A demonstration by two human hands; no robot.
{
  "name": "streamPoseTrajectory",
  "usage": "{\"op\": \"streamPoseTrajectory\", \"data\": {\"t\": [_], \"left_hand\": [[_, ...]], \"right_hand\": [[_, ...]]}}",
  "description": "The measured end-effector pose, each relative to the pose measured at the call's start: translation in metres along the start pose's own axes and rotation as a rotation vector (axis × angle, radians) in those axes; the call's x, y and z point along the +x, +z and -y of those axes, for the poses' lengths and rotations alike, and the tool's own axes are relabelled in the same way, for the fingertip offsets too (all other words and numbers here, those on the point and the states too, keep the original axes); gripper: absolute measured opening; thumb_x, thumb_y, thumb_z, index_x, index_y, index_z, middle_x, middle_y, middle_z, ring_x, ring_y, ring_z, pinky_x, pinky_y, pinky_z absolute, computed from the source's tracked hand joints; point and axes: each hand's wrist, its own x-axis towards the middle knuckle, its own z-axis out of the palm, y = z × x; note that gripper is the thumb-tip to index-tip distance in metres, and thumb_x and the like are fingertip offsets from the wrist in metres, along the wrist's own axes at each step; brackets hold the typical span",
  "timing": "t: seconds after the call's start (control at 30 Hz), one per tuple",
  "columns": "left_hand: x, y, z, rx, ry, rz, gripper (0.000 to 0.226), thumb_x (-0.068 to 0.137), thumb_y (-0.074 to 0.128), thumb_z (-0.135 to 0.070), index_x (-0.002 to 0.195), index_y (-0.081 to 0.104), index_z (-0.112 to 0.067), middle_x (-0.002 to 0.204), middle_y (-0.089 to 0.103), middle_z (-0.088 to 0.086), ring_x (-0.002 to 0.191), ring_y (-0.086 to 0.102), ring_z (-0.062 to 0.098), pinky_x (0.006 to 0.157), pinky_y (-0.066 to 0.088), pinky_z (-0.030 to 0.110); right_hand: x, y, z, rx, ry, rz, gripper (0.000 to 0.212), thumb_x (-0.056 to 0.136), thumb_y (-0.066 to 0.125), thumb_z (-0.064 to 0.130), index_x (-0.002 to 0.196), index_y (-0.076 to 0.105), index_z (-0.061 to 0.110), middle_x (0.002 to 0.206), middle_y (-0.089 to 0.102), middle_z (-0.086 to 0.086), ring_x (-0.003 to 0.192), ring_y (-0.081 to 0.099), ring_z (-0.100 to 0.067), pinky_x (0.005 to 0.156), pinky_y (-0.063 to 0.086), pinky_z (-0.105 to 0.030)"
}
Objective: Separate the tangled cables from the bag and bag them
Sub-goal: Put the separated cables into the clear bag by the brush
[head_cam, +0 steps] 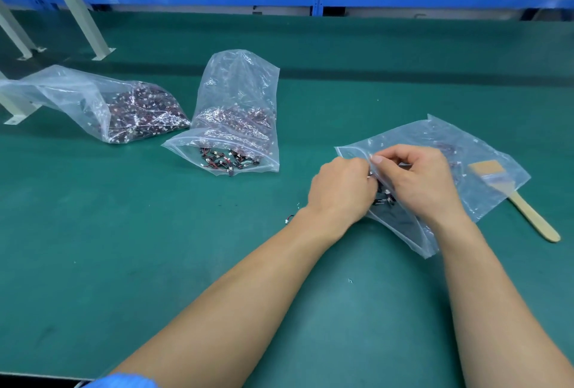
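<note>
Flat clear bag (484,170) lies on the green table (155,247), right of centre, mouth toward the person. Both hands sit at that mouth, close together and nearly touching.

A small dark cluster of cables (383,196) with white connectors shows between the two hands, at the bag's opening; whether it is fully inside the film cannot be told.

Right hand (419,182): fingers curled, thumb pressed down against the forefinger, pinching the bag's film at its upper edge. The heel of the hand rests over the bag.

Left hand (341,190): fingers curled in toward the bag's mouth and the cables (tips hidden behind the hand's own back). Whether it pinches film or cable cannot be told.

One loose cable (289,219) lies on the table just beside the left wrist.

Wooden-handled brush (528,213) lies at the right, its bristle end under the bag's far corner.

Well apart to the left: a tall bag (239,92) standing slumped, part filled with cables, a small zip bag (223,157) of cables leaning at its foot, and a third bag (102,101) lying on its side, also holding cables.
</note>
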Motion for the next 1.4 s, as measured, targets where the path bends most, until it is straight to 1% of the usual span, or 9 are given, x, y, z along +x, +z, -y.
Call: {"op": "streamPoseTrajectory", "data": {"t": [0.13,0.33,0.5,0.63,0.77,0.97,1.17,1.3,1.4], "left_hand": [[0.005,0.008,-0.015,-0.048,-0.083,-0.006,0.023,0.092,0.053,-0.032,0.088,0.067,-0.013,0.084,0.063,0.009,0.082,0.056,0.034,0.061,0.040,0.033],[-0.003,-0.002,-0.019,-0.392,-0.145,0.088,0.010,0.081,0.067,-0.028,0.081,0.063,-0.018,0.085,0.071,0.004,0.086,0.063,0.028,0.067,0.052,0.035],[-0.013,-0.011,-0.012,-0.767,-0.079,0.287,0.041,0.081,0.061,0.006,0.118,0.063,-0.012,0.114,0.071,0.013,0.107,0.065,0.038,0.094,0.053,0.055],[-0.015,-0.020,-0.001,-0.791,-0.006,0.354,0.065,0.087,0.044,0.021,0.145,0.048,-0.010,0.147,0.054,0.004,0.136,0.051,0.017,0.111,0.044,0.043],[-0.017,-0.029,0.007,-0.898,-0.044,0.415,0.074,0.092,0.029,0.024,0.156,0.029,-0.011,0.160,0.035,0.004,0.147,0.033,0.014,0.097,0.055,0.039],[-0.016,-0.043,0.025,-0.891,0.001,0.369,0.062,0.095,0.030,0.020,0.149,0.042,-0.008,0.146,0.053,0.007,0.136,0.048,0.012,0.088,0.059,0.031],[-0.014,-0.072,0.065,-0.297,0.087,0.204,0.038,0.079,0.084,-0.022,0.112,0.067,-0.028,0.096,0.069,-0.014,0.073,0.060,0.007,0.076,0.050,0.025],[-0.022,-0.080,0.084,0.140,0.011,0.461,0.075,0.051,0.095,-0.051,0.117,0.061,-0.039,0.099,0.057,-0.019,0.077,0.055,-0.003,0.077,0.045,0.027],[-0.023,-0.071,0.087,0.129,0.097,0.457,0.057,0.059,0.095,-0.040,0.108,0.067,-0.034,0.091,0.057,-0.018,0.071,0.054,-0.004,0.069,0.042,0.020]], "right_hand": [[-0.001,-0.001,0.004,-0.006,-0.027,-0.022,0.026,0.090,0.068,0.018,0.069,0.071,0.031,0.064,0.068,0.013,0.057,0.057,-0.007,0.058,0.047,-0.019],[-0.003,-0.002,0.009,0.039,-0.020,-0.037,0.027,0.091,0.068,0.015,0.071,0.071,0.034,0.069,0.070,0.015,0.062,0.061,0.000,0.062,0.048,-0.015],[-0.003,-0.004,0.014,0.085,-0.017,-0.052,0.023,0.091,0.069,0.013,0.074,0.073,0.028,0.070,0.071,0.005,0.060,0.063,-0.008,0.059,0.051,-0.018],[-0.002,-0.004,0.012,0.088,0.000,-0.061,0.023,0.091,0.069,0.014,0.074,0.073,0.029,0.067,0.070,0.008,0.063,0.061,-0.007,0.063,0.051,-0.022],[-0.001,-0.003,0.010,0.057,0.004,-0.053,0.019,0.091,0.070,0.018,0.076,0.074,0.028,0.073,0.072,0.000,0.065,0.060,-0.011,0.067,0.051,-0.029],[-0.001,-0.001,0.007,0.040,0.006,-0.056,0.015,0.091,0.071,0.021,0.077,0.075,0.026,0.069,0.071,0.000,0.062,0.059,-0.013,0.063,0.049,-0.028],[0.000,-0.001,0.005,0.027,0.019,-0.068,0.019,0.091,0.072,0.023,0.073,0.073,0.030,0.073,0.072,0.002,0.062,0.057,-0.008,0.061,0.046,-0.018],[0.000,-0.001,0.005,0.021,0.016,-0.068,0.021,0.091,0.071,0.022,0.072,0.072,0.031,0.072,0.071,0.003,0.060,0.056,-0.005,0.059,0.044,-0.014],[-0.001,0.000,0.006,0.016,0.008,-0.066,0.021,0.091,0.071,0.023,0.072,0.072,0.031,0.072,0.071,0.003,0.060,0.055,-0.004,0.059,0.043,-0.011]]}}
